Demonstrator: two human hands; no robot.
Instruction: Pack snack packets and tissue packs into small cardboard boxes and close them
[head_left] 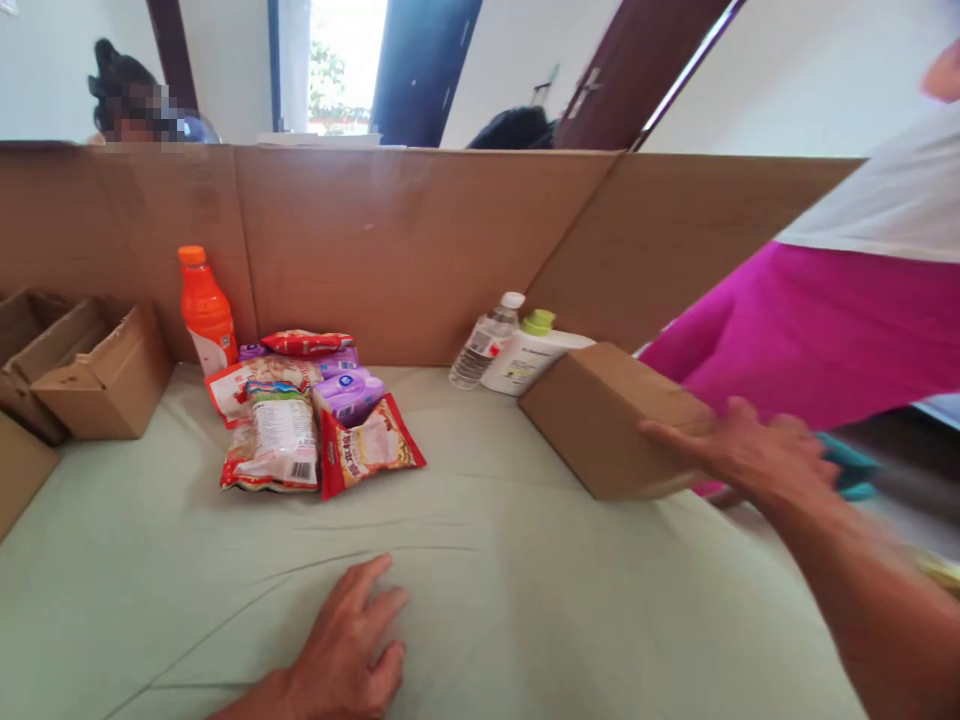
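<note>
My left hand (pixel 349 650) lies flat on the pale green cloth (pixel 525 560) near the front edge, fingers stretched out, holding nothing. My right hand (pixel 750 452) reaches out to the right and rests on the near side of a closed brown cardboard box (pixel 600 415), fingers laid over its edge. A pile of snack packets (pixel 300 420) lies to the left of centre. An orange drink bottle (pixel 205 310) stands behind the pile.
A clear water bottle (pixel 484 345) and a white bottle with a green cap (pixel 529 355) lean at the cardboard wall (pixel 405 250). Open cardboard boxes (pixel 90 370) sit at the left. A person in a pink garment (pixel 810 330) stands at the right; another sits beyond the wall.
</note>
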